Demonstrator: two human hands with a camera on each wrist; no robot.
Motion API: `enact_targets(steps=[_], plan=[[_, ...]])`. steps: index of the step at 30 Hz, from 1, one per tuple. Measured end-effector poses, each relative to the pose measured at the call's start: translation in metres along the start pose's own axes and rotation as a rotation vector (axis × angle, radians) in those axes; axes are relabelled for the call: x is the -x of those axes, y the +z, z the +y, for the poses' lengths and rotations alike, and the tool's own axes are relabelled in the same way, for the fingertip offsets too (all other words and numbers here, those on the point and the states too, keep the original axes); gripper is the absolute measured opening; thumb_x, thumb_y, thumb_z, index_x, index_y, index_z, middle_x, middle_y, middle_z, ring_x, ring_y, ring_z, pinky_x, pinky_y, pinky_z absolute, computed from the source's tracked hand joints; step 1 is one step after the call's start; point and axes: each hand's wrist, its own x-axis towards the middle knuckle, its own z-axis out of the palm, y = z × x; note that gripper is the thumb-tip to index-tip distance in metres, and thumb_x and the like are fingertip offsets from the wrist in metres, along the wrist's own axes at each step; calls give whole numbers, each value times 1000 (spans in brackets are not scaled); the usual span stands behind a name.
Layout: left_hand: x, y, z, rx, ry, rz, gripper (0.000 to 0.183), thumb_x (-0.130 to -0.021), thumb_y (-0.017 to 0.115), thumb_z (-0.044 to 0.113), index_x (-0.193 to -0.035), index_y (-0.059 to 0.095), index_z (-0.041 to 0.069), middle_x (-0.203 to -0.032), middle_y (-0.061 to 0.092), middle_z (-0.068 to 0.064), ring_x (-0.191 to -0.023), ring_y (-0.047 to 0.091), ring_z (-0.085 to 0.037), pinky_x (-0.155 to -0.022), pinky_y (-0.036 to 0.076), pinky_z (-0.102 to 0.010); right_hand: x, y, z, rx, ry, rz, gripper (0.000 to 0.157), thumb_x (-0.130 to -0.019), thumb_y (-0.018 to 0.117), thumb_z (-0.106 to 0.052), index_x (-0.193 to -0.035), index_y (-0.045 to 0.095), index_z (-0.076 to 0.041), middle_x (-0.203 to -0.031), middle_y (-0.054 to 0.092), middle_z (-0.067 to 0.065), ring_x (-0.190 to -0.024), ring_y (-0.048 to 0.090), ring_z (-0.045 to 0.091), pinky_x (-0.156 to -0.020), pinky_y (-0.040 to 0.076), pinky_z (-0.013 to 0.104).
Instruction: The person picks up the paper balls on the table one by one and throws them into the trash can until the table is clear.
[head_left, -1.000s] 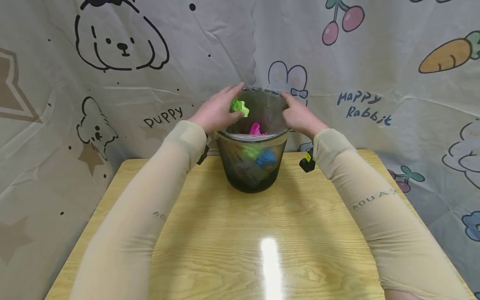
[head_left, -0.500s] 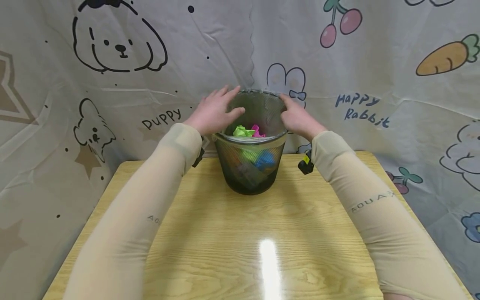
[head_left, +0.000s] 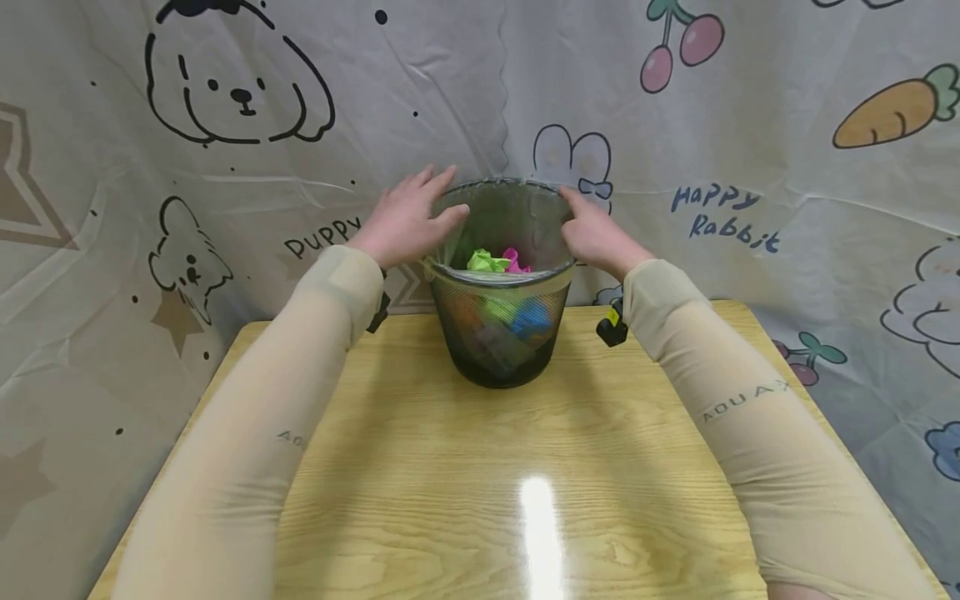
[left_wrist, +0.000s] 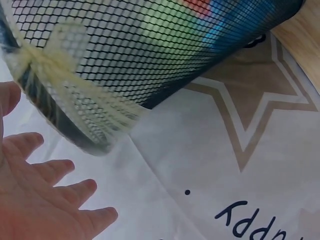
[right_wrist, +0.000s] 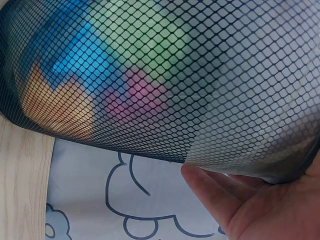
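Note:
A black wire mesh wastebasket (head_left: 498,333) stands upright at the table's far side, lined with a clear plastic bag (left_wrist: 100,100) folded over its rim and bunched yellowish on the left. Inside lie a crumpled green paper (head_left: 487,261) and a crumpled pink paper (head_left: 514,260), with blue and orange pieces showing through the mesh. My left hand (head_left: 405,218) is spread with nothing in it, just left of the rim. On the right side, my right hand (head_left: 603,237) grips the wastebasket's rim, its fingers (right_wrist: 210,192) along the outer wall.
The wooden table (head_left: 435,467) runs up to a printed cloth backdrop (head_left: 450,83) close behind the wastebasket. A small black device (head_left: 612,327) is strapped at the right wrist.
My left hand has let go of the green paper, which dropped into the wastebasket beside the pink one. That hand then moved left, away from the opening. My right hand has stayed at the rim.

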Motion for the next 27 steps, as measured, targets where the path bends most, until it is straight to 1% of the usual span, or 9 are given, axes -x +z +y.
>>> enact_targets(steps=[7,10,14,15,18,21,24,27], plan=[[2,2,-10,3,-10,0,73,-107,33,59,-167,10,25,-171,5,-12,-155,5,-35,-121,1,-62,-1,0,-1,-10,1,2,73,-100,29,-2,-166,1,-11,-171,5,10,-155,6,27,-124,9,42],[4,4,-15,18,-10,1,73,-107,33,58,-167,10,24,-171,5,-13,-156,5,-34,-121,1,-62,-2,0,-1,-16,3,4,73,-99,30,-2,-166,2,-11,-171,6,11,-155,8,27,-124,13,43],[8,6,-23,49,-20,5,74,-106,32,60,-167,8,25,-171,4,-13,-156,3,-31,-121,0,-61,-4,-1,1,-62,8,5,72,-101,28,-6,-166,-4,-14,-171,0,6,-155,4,21,-120,20,41],[9,6,-25,57,-23,8,74,-106,32,60,-167,8,25,-171,3,-13,-156,3,-30,-121,0,-61,-4,-1,1,-77,7,7,72,-102,27,-8,-165,-6,-15,-171,-3,4,-155,1,19,-120,19,41],[13,7,-31,76,-32,15,74,-106,29,61,-167,5,25,-171,1,-13,-156,2,-30,-121,-1,-59,-3,-2,2,-119,18,13,71,-104,26,-15,-164,-13,-17,-170,-12,-2,-154,-6,15,-123,9,37],[17,8,-37,100,-45,29,74,-106,27,62,-167,4,26,-171,0,-12,-156,2,-29,-122,-1,-58,-1,-4,2,-163,42,14,71,-108,29,-25,-164,-15,-19,-169,-15,-5,-153,-10,14,-123,0,37],[21,8,-43,123,-56,44,74,-106,26,62,-167,4,25,-171,0,-13,-156,1,-29,-121,-3,-58,0,-6,2,-214,77,24,71,-110,29,-41,-165,-11,-21,-170,-12,-5,-154,-8,15,-124,3,39],[25,7,-49,139,-71,53,74,-105,25,63,-166,3,26,-171,-1,-12,-156,0,-29,-121,-4,-59,1,-9,3,-266,72,37,73,-109,25,-55,-167,-2,-19,-172,-3,-1,-156,3,21,-122,18,48]])
